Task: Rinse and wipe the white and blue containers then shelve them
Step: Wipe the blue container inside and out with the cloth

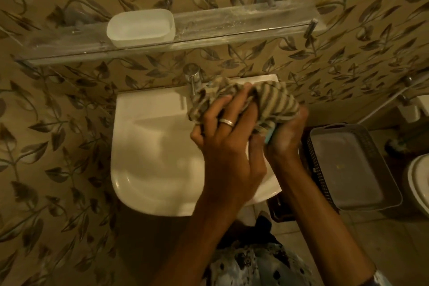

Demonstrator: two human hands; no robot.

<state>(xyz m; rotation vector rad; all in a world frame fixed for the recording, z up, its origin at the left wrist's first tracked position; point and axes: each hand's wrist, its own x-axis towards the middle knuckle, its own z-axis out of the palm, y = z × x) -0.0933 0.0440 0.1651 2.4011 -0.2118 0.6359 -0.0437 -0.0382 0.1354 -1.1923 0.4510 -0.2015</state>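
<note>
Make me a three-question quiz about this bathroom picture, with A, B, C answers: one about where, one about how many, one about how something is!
1. Where is the white container? A sink; B shelf; C floor.
2. How many rings are on the left hand? A none; B one; C three.
3. How is the cloth? A spread flat; B hanging; C bunched up.
Answers: B, it sits on the shelf; B, one band shows on a finger; C, the left hand and right hand hold it crumpled.

Glossy sink [148, 169], striped cloth [274, 104], chrome tap [193, 79].
</note>
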